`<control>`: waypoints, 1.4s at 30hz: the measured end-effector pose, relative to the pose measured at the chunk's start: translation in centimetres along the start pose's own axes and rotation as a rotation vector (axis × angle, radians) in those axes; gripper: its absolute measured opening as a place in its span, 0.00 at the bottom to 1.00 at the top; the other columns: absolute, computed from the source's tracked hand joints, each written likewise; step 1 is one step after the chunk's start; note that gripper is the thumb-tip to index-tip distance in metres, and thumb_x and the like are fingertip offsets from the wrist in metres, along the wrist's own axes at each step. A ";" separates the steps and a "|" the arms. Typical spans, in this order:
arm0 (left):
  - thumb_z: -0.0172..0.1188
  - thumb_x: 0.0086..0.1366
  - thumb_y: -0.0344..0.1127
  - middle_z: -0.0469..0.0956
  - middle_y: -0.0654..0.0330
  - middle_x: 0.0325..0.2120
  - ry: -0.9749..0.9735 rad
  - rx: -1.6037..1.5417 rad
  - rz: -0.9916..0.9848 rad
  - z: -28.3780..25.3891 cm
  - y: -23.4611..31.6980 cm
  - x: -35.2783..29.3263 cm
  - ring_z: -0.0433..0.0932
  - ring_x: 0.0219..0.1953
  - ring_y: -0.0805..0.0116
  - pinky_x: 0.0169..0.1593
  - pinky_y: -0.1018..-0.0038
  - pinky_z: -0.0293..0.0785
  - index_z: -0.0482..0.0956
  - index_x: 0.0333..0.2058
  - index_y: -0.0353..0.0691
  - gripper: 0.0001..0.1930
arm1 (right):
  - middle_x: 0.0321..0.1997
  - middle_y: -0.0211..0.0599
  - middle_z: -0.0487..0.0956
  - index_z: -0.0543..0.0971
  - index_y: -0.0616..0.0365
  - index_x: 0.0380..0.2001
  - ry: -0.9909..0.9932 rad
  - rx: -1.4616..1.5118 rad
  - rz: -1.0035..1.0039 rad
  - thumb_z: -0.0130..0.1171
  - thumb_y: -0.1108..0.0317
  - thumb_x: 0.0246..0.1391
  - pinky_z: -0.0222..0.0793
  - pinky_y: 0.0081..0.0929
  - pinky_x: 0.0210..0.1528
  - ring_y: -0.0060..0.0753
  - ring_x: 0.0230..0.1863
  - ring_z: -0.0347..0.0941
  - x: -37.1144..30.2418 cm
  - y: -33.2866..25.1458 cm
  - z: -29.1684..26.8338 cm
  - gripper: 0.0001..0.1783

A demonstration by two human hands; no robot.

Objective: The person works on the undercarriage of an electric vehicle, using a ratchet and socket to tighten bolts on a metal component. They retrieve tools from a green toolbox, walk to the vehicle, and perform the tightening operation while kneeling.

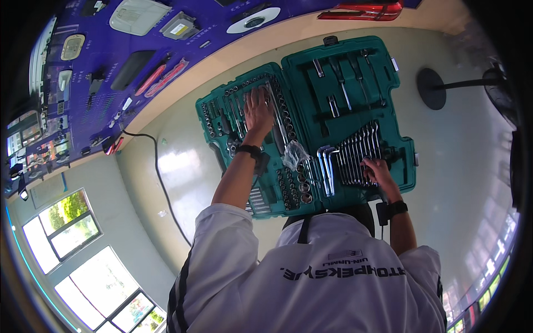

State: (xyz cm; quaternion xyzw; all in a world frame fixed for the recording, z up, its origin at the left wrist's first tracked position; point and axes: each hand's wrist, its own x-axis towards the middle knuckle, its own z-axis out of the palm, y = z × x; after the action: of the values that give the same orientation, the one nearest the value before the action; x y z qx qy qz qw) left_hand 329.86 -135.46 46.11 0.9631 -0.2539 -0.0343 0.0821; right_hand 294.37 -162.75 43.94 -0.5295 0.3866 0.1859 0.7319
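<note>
A green tool case (387, 77) lies spread wide in front of the wearer, its two halves side by side. The left hand (259, 114) is over the left half, palm down, fingers stretched out toward the far edge, over the small tools there; whether it presses on anything cannot be told. The right hand (378, 172) is at the near right end of a fanned row of silver wrenches (358, 152), fingers bent and thumb close to them; touch seems likely, but a firm grip cannot be made out. The hands are well apart. Between them lie a crumpled clear bag (295, 155) and some silver L-shaped keys (326, 169), with sockets (305, 197) nearer the wearer.

The step in hand looks like handling the tools in their slots. The next move seems to call for a sure fingertip hold on one wrench, leaving its neighbours seated.

Dark lettering runs upside down across the white shirt (333, 294), and small pale writing marks the purple wall board (214, 50). No label can be made out on the tools.
</note>
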 end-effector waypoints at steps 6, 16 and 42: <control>0.45 0.70 0.50 0.52 0.46 0.68 -0.008 -0.054 0.027 3.5 -1.7 -0.1 0.50 0.70 0.46 0.70 0.52 0.43 0.51 0.68 0.40 0.34 | 0.15 0.40 0.77 0.79 0.69 0.34 0.077 0.003 0.006 0.54 0.53 0.62 0.50 0.19 0.09 0.19 0.05 0.58 0.7 0.7 0.1 0.23; 0.60 0.60 0.34 0.54 0.50 0.67 0.052 -0.272 0.113 2.1 1.8 -8.3 0.51 0.69 0.47 0.70 0.51 0.48 0.62 0.63 0.43 0.32 | 0.15 0.42 0.77 0.79 0.68 0.32 0.171 -0.016 0.069 0.54 0.49 0.60 0.55 0.21 0.09 0.23 0.05 0.62 0.7 0.2 1.0 0.27; 0.53 0.59 0.28 0.64 0.45 0.58 0.018 -0.409 -0.041 0.7 0.4 -24.6 0.59 0.65 0.45 0.64 0.54 0.59 0.68 0.55 0.34 0.23 | 0.13 0.40 0.76 0.80 0.68 0.28 0.339 -0.209 -0.027 0.57 0.45 0.57 0.48 0.21 0.06 0.22 0.04 0.60 1.0 0.6 2.0 0.29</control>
State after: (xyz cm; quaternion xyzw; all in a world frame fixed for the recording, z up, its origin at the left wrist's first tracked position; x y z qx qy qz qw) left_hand 308.22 -123.72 46.08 0.9317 -0.2214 -0.0780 0.2773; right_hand 295.31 -160.80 43.12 -0.6316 0.4755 0.1234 0.5998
